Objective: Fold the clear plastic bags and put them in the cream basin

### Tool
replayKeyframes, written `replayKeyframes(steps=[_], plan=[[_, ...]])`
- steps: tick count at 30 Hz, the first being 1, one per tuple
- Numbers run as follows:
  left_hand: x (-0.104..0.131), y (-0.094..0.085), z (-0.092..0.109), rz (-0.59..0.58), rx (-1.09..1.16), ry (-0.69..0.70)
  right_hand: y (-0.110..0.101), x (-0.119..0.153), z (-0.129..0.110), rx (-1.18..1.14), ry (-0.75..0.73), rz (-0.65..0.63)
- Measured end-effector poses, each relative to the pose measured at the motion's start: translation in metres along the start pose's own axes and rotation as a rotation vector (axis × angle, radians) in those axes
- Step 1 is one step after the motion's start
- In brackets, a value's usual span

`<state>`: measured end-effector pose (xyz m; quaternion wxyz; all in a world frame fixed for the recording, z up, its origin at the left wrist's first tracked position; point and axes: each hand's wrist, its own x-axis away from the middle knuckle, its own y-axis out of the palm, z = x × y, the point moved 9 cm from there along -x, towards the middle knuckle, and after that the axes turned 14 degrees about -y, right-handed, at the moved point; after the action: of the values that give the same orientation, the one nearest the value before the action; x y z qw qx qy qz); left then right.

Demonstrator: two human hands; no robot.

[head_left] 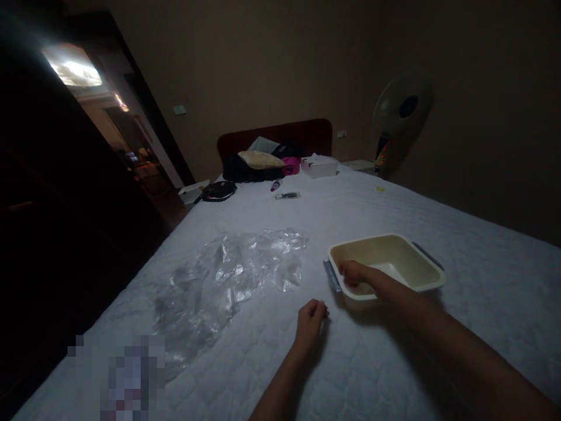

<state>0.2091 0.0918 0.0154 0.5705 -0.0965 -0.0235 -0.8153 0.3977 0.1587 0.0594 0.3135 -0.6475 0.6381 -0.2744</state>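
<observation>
A cream plastic storage box [397, 292], lidless, sits on the bed at the right with grey clip handles on its two ends. My right hand [354, 272] reaches over the near rim into it, beside the left wall. Its fingers are curled closed and point down; whatever they hold, if anything, is hidden. Left of the box and apart from it, my left hand [311, 318] is low over the mattress, fingers loosely curled in, with nothing visible in them. A crumpled clear plastic sheet [236, 263] is spread out to the left of both hands.
On the white quilted bed [350, 374] lie a flat packaged item [288, 196], a small bottle [275, 185], a black pouch [219, 191] and a yellow ring [380, 189]. A white box [319, 166] and piled cloth stand by the headboard. A fan [405, 108] stands right.
</observation>
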Motion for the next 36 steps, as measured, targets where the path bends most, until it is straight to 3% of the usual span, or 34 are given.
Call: replayKeyframes(steps=[3, 5, 7, 10, 12, 15, 18, 22, 24, 29, 36], plan=[[0.008, -0.022, 0.000, 0.041, -0.071, 0.014, -0.003, 0.000, 0.001, 0.036, 0.047, -0.046], [0.015, -0.041, 0.001, 0.094, -0.152, 0.042, -0.014, 0.002, -0.009, 0.065, 0.031, -0.005], [0.026, -0.063, 0.007, 0.184, -0.262, 0.096, -0.033, 0.008, -0.030, 0.101, -0.026, 0.127], [0.049, -0.094, 0.017, 0.350, -0.438, 0.183, -0.070, 0.032, -0.084, 0.194, -0.187, 0.548], [0.065, -0.111, 0.021, 0.449, -0.545, 0.238, -0.069, 0.045, -0.124, 0.204, -0.326, 0.648], [0.084, -0.129, 0.016, 0.565, -0.672, 0.332, -0.031, 0.046, -0.170, 0.181, -0.495, 0.506], [0.091, -0.139, -0.002, 0.620, -0.773, 0.377, 0.029, 0.041, -0.194, 0.214, -0.582, 0.273], [0.091, -0.145, -0.021, 0.668, -0.808, 0.366, 0.114, 0.034, -0.193, 0.378, -0.580, -0.104], [0.092, -0.145, -0.022, 0.676, -0.800, 0.371, 0.137, 0.033, -0.184, 0.428, -0.547, -0.171], [0.095, -0.146, -0.019, 0.669, -0.770, 0.389, 0.158, 0.036, -0.162, 0.488, -0.440, -0.216], [0.094, -0.148, -0.021, 0.672, -0.759, 0.375, 0.147, 0.048, -0.142, 0.420, -0.393, -0.243]])
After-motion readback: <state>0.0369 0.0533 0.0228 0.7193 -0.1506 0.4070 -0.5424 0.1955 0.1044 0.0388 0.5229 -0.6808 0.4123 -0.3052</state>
